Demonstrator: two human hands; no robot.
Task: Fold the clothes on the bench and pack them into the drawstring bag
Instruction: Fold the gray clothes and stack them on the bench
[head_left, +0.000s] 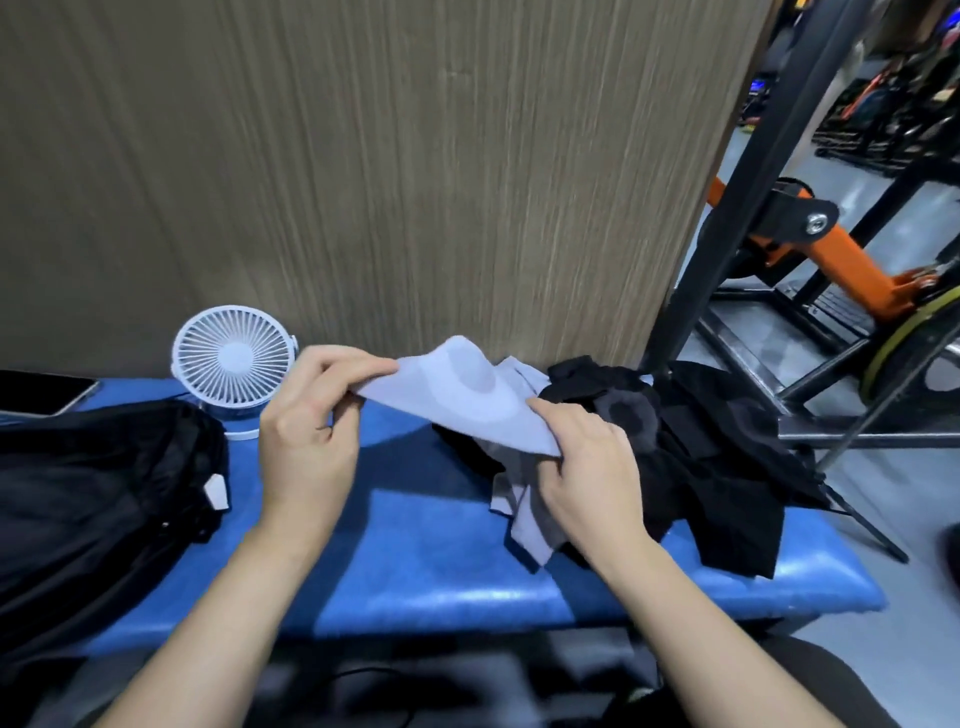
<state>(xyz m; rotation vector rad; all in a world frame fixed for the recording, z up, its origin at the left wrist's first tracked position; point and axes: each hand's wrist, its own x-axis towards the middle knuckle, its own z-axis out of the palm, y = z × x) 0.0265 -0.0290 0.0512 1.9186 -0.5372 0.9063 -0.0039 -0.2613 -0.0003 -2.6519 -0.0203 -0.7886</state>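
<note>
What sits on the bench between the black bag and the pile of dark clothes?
In the head view, bare blue bench lies between the bag and the dark clothes. The left hand hangs over that gap, pinching the light garment.

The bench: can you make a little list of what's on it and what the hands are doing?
bench: blue, padded
light garment: held up above the bench
left hand: pinches the garment's left edge
right hand: grips its right edge
dark clothes: unfolded pile on the right
black bag: lies at the left end
white fan: stands at the back, against the wall
phone: far left, behind the bag
</note>
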